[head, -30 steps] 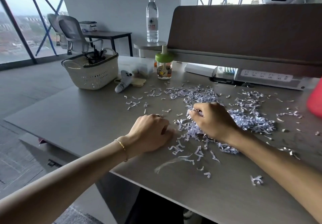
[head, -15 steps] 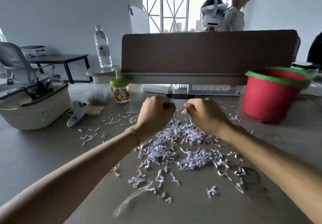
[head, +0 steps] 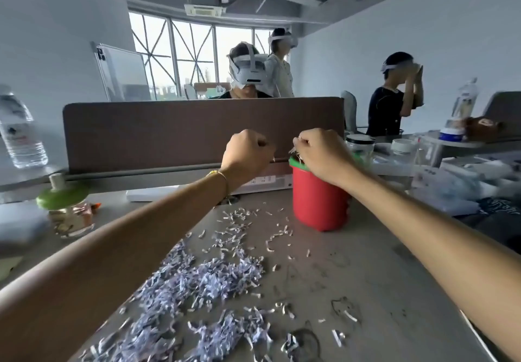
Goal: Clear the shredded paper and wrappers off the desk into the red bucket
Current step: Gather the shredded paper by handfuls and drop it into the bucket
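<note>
both hands are raised off the counter [head: 366,277] with fists clenched. the right hand [head: 318,153] sits directly over the mouth of the red bucket [head: 318,201], gripping a tuft of shredded paper [head: 203,282] with strips poking out past the knuckles. the left hand [head: 245,153] hangs just beside it, short of the rim, curled as if on a pinch of shreds, though only a sliver shows at its edge. most of the paper lies in a heap below and nearer than both wrists, with loose curls scattered toward the bucket. to do this drop well, i'd lower the right fist into the opening before loosening the fingers, so light strips don't flutter out, then bring the left across over the rim.
</note>
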Action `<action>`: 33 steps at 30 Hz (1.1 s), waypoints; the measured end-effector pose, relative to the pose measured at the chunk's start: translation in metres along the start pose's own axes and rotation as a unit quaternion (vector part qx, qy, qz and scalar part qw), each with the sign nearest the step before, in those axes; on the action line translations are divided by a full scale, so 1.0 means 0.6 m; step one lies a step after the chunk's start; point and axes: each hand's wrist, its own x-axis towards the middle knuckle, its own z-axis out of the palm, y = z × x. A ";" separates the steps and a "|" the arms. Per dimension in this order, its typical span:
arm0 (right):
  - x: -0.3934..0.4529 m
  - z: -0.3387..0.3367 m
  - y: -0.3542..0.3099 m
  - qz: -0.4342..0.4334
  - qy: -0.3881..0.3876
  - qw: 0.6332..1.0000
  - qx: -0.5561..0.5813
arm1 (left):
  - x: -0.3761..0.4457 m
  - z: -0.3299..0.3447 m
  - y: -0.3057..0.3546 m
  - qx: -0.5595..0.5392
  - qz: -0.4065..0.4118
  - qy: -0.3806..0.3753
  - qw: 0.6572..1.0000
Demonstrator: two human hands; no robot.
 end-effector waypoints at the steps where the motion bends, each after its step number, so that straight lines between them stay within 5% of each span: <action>1: 0.014 -0.005 0.015 0.014 0.000 1.000 -0.003 | 0.017 0.011 0.006 -0.006 -0.001 -0.012 1.000; 9: 0.110 0.008 0.129 0.063 -0.034 0.997 -0.026 | 0.117 0.105 0.037 -0.013 -0.004 -0.045 0.999; 23: 0.142 0.051 0.234 0.117 -0.202 0.972 -0.013 | 0.170 0.183 0.030 -0.002 -0.003 -0.081 0.997; 33: 0.109 -0.017 0.245 0.096 -0.194 0.976 0.012 | 0.195 0.213 0.073 -0.089 -0.021 -0.139 0.986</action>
